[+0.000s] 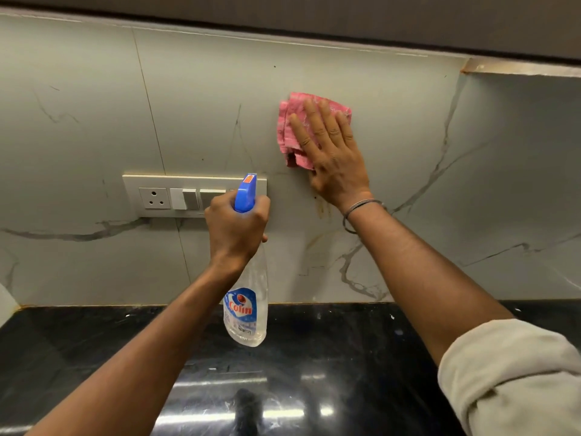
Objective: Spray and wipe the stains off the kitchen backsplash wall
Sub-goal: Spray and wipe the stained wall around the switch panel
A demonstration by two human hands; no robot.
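A pale marble-veined backsplash wall (408, 136) fills the upper view. My right hand (330, 152) presses a folded pink cloth (290, 127) flat against it with straight, spread fingers. Below that hand a brownish-yellow stain (323, 210) runs down the wall, with fainter marks beneath it. My left hand (235, 228) grips the neck of a clear spray bottle (248, 309) with a blue trigger head (246, 193), held upright in front of the wall, nozzle toward it.
A white switch and socket plate (163, 196) sits on the wall left of the bottle. A glossy black stone counter (330, 372) runs below. A dark cabinet underside (345, 17) hangs over the wall's top edge.
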